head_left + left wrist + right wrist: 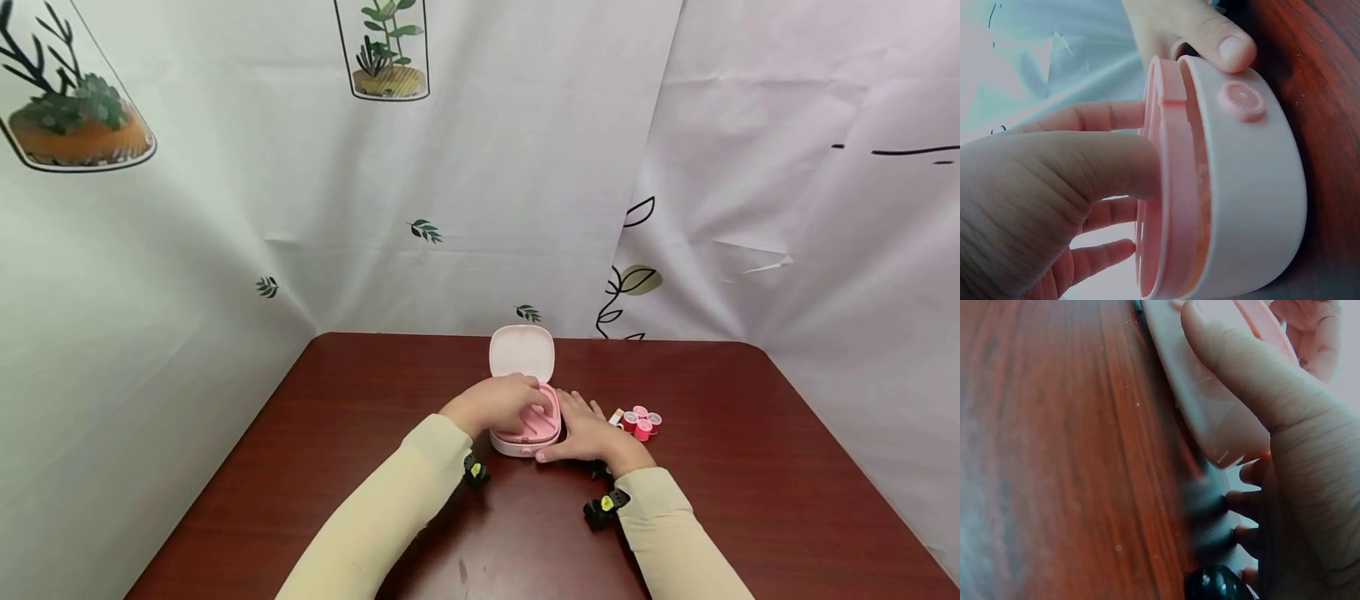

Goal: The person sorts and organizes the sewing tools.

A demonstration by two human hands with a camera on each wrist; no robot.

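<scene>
A small white box (516,448) with rounded corners stands on the table, its lid (521,352) raised at the back. A pink inner tray (1179,187) sits in its mouth, with a gap between tray and wall in the left wrist view. My left hand (498,402) reaches down into the tray and grips it, thumb inside; the fingertips are partly hidden. Around the box's right side, my right hand (583,429) holds it, thumb at the front near the round pink button (1244,101) and fingers spread along the side.
Several small pink and red spools (643,428) are grouped on the table to the right of my right hand, with a small pale piece (617,417) beside them. The dark red wooden table (390,375) meets a printed cloth backdrop (480,183) at its far edge.
</scene>
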